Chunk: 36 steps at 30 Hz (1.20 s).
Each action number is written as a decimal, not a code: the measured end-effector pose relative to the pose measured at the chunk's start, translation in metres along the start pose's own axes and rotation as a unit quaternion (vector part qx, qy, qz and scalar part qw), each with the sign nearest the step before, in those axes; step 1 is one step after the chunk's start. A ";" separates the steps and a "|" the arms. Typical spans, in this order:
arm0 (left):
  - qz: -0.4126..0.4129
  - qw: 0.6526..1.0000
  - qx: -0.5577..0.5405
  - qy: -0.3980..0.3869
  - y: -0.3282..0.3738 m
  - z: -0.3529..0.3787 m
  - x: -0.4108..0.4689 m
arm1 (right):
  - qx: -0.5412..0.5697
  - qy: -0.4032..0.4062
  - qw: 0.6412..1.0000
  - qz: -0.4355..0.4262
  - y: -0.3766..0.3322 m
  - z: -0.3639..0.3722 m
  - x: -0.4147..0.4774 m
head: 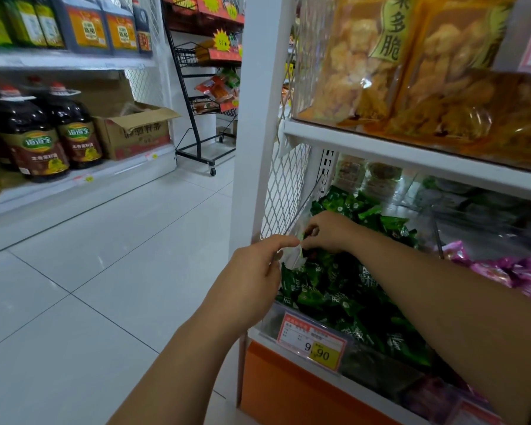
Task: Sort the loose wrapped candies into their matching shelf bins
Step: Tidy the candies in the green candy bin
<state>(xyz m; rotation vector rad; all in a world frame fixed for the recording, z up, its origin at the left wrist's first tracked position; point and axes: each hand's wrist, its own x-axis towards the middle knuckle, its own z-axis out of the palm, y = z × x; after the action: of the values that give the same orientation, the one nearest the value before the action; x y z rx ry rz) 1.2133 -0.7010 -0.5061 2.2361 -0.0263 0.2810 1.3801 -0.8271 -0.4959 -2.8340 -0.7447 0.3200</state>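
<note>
A clear shelf bin [273, 320] holds a heap of green wrapped candies [344, 286]. To its right lies a pile of pink wrapped candies [509, 271]. My left hand [252, 280] is at the bin's left end and pinches a small white-and-green wrapper [293, 256] between thumb and fingers. My right hand [328, 231] reaches across above the green heap and pinches the same wrapper at its top. My right forearm hides part of the green pile and the divider between the bins.
A price tag reading 9.90 [313, 342] hangs on the bin front. Bags of fried snacks [411, 65] fill the shelf above. A white post [258, 118] and mesh panel [284, 191] close the left end. Oil bottles [43, 139], a carton [135, 130] and a wire rack [203, 87] line the tiled aisle.
</note>
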 end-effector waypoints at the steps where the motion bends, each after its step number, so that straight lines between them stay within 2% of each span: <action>1: 0.001 1.000 0.000 0.001 0.000 0.000 0.000 | 0.003 0.013 1.000 0.000 0.000 0.002 0.002; 7: 0.004 1.000 0.006 0.004 0.001 0.000 0.000 | 0.023 0.049 0.998 -0.017 0.000 0.003 -0.003; 13: 0.015 0.999 -0.023 0.017 0.004 0.002 -0.003 | 0.155 0.092 0.982 -0.054 -0.006 -0.033 -0.048; 17: 0.037 0.997 -0.049 0.055 0.017 0.004 -0.003 | 0.382 0.059 0.920 -0.064 -0.015 -0.045 -0.078; 21: 0.073 0.990 -0.048 0.107 0.024 0.004 -0.003 | 0.473 0.026 0.876 -0.087 -0.025 -0.042 -0.100; 25: 0.068 0.987 -0.056 0.133 0.023 0.001 -0.005 | 0.499 0.017 0.862 -0.085 -0.023 -0.041 -0.108; 30: 0.043 0.986 -0.066 0.150 0.020 -0.004 -0.004 | 0.441 0.064 0.895 -0.036 -0.004 -0.047 -0.105; 33: 0.042 0.981 -0.103 0.157 0.033 -0.004 -0.001 | 0.425 0.081 0.901 -0.034 0.003 -0.049 -0.118; 36: 0.068 0.984 -0.123 0.110 0.055 0.006 0.000 | 0.434 0.083 0.896 -0.047 0.007 -0.048 -0.145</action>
<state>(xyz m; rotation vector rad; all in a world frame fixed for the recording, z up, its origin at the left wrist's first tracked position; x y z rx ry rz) 1.2077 -0.7402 -0.4678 1.9511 -0.0894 0.5669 1.2721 -0.9120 -0.4284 -1.9405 -0.5149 0.2920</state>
